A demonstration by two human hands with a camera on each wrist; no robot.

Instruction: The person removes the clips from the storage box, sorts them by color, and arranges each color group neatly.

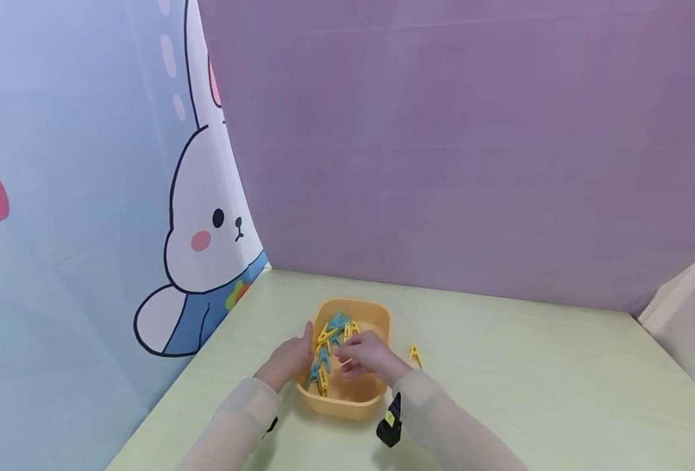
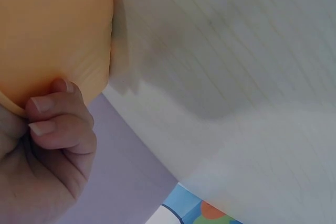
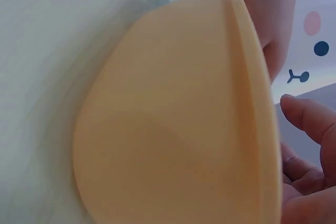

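Note:
An orange plastic basin (image 1: pixel 341 408) stands on the pale table. Inside, along its left side, lie several blue clothespins (image 1: pixel 322 356) and yellow clothespins (image 1: pixel 323 381). My left hand (image 1: pixel 291 358) grips the basin's left rim. The left wrist view shows that hand's curled fingers (image 2: pixel 60 124) against the outer wall. Over the basin's inside hovers my right hand (image 1: pixel 371 356), its fingers loosely bent. Its thumb (image 3: pixel 304 114) stands apart from the fingers, and nothing shows between them. The basin wall (image 3: pixel 173 108) covers much of the right wrist view.
One yellow clothespin (image 1: pixel 415 356) lies on the table (image 1: pixel 530 373) just right of the basin, beside the right forearm. A purple wall (image 1: pixel 442 150) rises behind the table, and a blue panel with a cartoon rabbit (image 1: pixel 206 216) stands on the left.

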